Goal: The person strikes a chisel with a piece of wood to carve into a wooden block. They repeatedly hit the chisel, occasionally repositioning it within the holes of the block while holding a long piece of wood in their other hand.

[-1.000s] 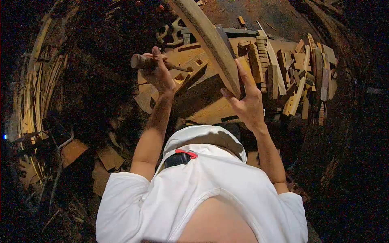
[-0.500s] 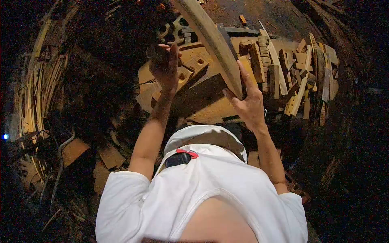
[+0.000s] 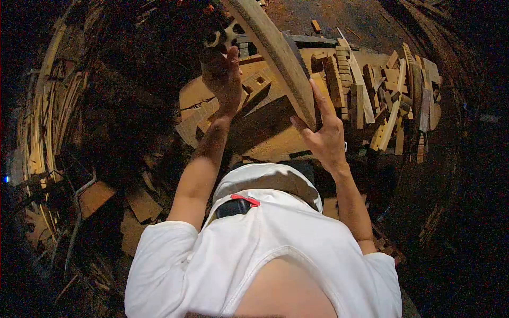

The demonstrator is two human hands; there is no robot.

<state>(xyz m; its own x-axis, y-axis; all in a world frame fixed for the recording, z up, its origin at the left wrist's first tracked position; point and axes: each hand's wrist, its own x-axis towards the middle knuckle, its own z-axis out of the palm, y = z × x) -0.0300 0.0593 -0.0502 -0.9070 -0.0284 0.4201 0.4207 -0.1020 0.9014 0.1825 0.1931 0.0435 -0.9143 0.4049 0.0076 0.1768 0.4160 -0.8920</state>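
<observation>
A long, thick wooden plank (image 3: 275,55) slants from the top of the view down to the right, raised over the workbench. My right hand (image 3: 326,138) grips its lower end, thumb on the near side and fingers along the far edge. To the left of the plank is my left hand (image 3: 225,87), open and holding nothing, its thumb raised and its other fingers partly lost in shadow. Under it on the bench lies a wooden block with a square hole (image 3: 260,80). The plank's upper end is cut off by the frame.
Many wood offcuts and strips (image 3: 395,100) crowd the right side of the workbench (image 3: 286,140). A stack of thin slats (image 3: 45,127) leans at far left, near a bent metal bar (image 3: 79,199). Loose boards (image 3: 143,204) lie on the dark floor to my left.
My left hand has moved up and slightly right, closer to the plank, and turned with its thumb up. My right hand and the plank have hardly shifted.
</observation>
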